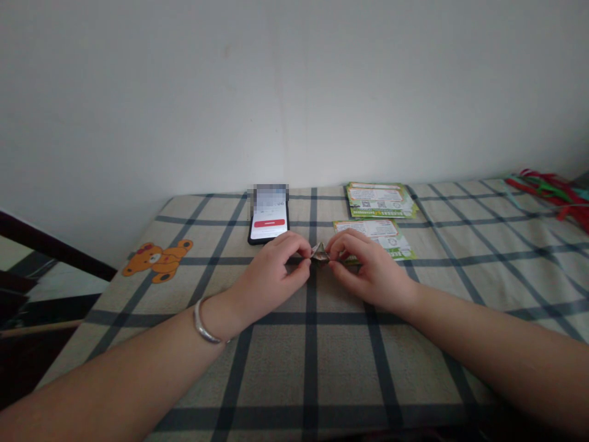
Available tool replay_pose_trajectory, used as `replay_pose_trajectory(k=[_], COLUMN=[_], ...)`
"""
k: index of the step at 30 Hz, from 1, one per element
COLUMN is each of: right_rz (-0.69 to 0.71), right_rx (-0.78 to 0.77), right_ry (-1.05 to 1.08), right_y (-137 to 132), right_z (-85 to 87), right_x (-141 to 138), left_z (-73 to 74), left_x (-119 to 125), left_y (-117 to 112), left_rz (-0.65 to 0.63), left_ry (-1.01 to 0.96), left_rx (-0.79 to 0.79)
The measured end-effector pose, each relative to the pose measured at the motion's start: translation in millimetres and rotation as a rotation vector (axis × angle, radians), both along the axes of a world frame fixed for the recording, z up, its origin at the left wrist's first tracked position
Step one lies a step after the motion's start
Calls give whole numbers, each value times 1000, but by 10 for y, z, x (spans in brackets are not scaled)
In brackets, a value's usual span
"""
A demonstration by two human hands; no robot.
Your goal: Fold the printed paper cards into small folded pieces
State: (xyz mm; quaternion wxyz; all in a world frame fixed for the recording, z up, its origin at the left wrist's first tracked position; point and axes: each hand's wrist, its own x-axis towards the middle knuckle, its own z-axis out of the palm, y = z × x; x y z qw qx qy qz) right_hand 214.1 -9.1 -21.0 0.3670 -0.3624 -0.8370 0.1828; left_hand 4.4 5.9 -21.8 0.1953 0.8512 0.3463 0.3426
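A small folded piece of paper (319,252) sits low over the checked cloth, pinched from both sides. My left hand (272,266) grips its left end with curled fingers; a silver bangle is on that wrist. My right hand (368,264) pinches the right end, thumb and fingers pressed together. Both hands rest on the cloth-covered table (313,356). Just behind my right hand lies a single green and white leaflet (384,233).
A phone (269,216) with a lit screen lies flat behind my left hand. A stack of green leaflets (380,199) lies near the wall. Red and green ribbons (554,190) lie at the far right. An orange bear print (157,260) marks the cloth's left edge.
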Motion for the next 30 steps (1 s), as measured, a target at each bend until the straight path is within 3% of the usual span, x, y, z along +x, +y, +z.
replay_pose_trajectory(k=[16, 30], right_rz=[-134, -98], right_rx=[-35, -233], right_ry=[18, 294], right_y=[-4, 59], right_z=[-30, -108], right_x=[9, 39], left_z=[24, -36], left_x=[-8, -18], left_y=[-8, 14], left_rz=[-30, -63], left_ry=[-115, -289], left_rx=[13, -204])
